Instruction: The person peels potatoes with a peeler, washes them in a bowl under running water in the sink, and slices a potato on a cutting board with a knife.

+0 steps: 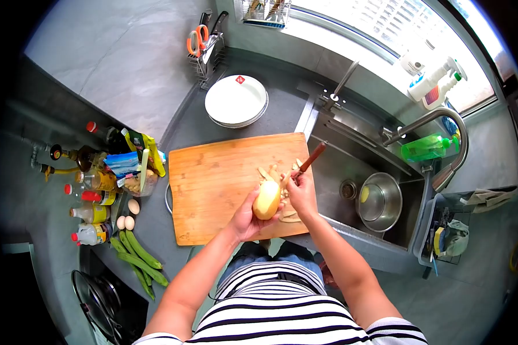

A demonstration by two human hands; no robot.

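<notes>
My left hand (247,217) is closed around a pale yellow, peeled potato (267,201), held above the near right part of a wooden cutting board (213,190). Just to its right, my right hand (301,194) grips a peeling tool with a brown handle (313,157). The handle points up and away; the working end is hidden by my fingers, so a peeler or a small knife I cannot tell. Strips of potato peel (290,217) lie on the board under and around my hands.
Right of the board is a sink (334,167) with a metal bowl (392,202) and a curved faucet (463,138). White plates (236,100) and a knife rack (208,60) stand behind. At left are bottles (95,181), eggs (133,206) and long green gourds (141,256).
</notes>
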